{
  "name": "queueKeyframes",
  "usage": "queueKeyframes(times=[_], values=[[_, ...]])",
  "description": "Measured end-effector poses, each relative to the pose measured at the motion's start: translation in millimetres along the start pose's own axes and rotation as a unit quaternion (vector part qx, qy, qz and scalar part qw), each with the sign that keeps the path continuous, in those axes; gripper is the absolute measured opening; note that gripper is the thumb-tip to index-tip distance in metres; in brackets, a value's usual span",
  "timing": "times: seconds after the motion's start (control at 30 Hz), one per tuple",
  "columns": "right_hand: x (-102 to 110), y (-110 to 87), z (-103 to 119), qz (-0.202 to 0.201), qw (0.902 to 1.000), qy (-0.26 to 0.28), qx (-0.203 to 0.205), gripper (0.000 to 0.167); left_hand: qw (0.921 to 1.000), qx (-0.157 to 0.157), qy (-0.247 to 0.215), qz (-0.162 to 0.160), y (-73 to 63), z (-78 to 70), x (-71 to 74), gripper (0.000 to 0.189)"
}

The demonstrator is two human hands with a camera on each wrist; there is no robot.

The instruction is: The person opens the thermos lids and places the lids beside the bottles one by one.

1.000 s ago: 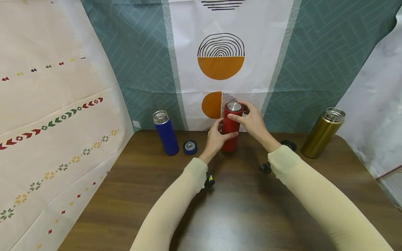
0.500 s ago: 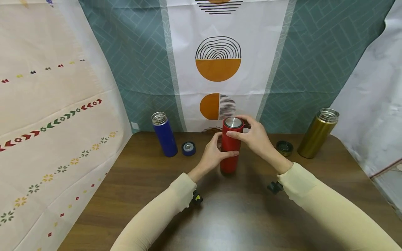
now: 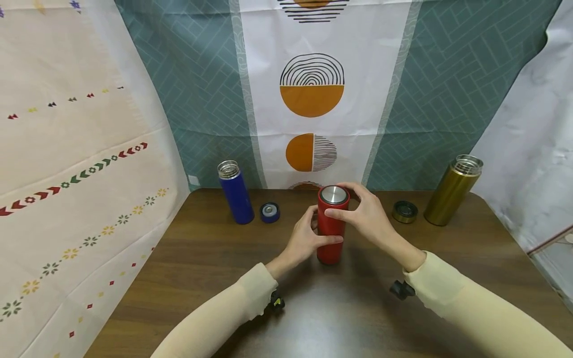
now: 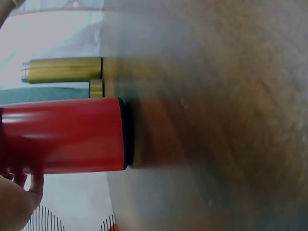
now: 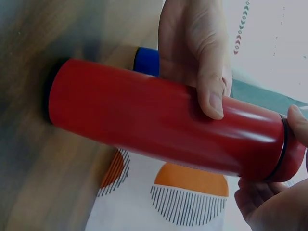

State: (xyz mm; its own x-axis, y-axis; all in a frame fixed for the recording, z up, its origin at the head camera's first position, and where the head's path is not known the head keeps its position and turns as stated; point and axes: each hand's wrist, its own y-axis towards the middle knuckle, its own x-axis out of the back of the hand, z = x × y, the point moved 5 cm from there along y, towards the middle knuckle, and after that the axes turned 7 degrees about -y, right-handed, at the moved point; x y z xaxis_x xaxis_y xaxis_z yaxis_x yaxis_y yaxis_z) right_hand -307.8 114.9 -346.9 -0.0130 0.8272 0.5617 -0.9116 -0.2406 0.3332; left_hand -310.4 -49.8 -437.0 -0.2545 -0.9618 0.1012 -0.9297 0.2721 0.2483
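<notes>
A red thermos bottle (image 3: 330,243) with a silver-topped red lid (image 3: 334,194) stands upright near the middle of the table. My left hand (image 3: 305,237) grips its body from the left, thumb across the front. Higher up, my right hand (image 3: 368,215) holds the lid, its thumb on the near side and fingers round the back. In the right wrist view the lid (image 5: 292,156) sits on the bottle (image 5: 154,118), a dark seam line between them. The bottle's black base (image 4: 126,134) shows in the left wrist view.
A lidless blue bottle (image 3: 237,196) stands at the back left, its blue lid (image 3: 269,212) beside it. At the back right is a lidless gold bottle (image 3: 451,194), with a gold lid (image 3: 405,212) to its left. Patterned cloth (image 3: 201,109) hangs behind the wooden table (image 3: 179,278).
The red bottle, held in both hands, has come from the back of the table toward me. The gold lid, earlier partly hidden by the right arm, now shows fully.
</notes>
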Motion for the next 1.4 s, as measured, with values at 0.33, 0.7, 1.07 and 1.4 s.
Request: queueKeyframes(times=[0.33,0.7,1.07,1.4], values=[[-2,-14.5,-3,-0.01,0.9996,0.026,0.007,0.071,0.9999,0.0,0.001,0.011,-7.5,-0.6,-3.6,0.075],[-2,-15.3,-5,-0.015,0.9996,0.017,0.015,0.069,0.9992,-0.003,0.001,0.041,-4.9,2.7,1.0,0.068],[4,-8.5,-11,0.043,0.9979,0.044,0.023,0.066,0.9988,0.001,0.018,0.046,-5.2,7.1,3.7,0.069],[4,-6.9,-14,0.138,0.9863,0.068,0.06,0.074,0.9982,-0.008,0.004,0.059,-4.7,7.4,2.1,0.07]])
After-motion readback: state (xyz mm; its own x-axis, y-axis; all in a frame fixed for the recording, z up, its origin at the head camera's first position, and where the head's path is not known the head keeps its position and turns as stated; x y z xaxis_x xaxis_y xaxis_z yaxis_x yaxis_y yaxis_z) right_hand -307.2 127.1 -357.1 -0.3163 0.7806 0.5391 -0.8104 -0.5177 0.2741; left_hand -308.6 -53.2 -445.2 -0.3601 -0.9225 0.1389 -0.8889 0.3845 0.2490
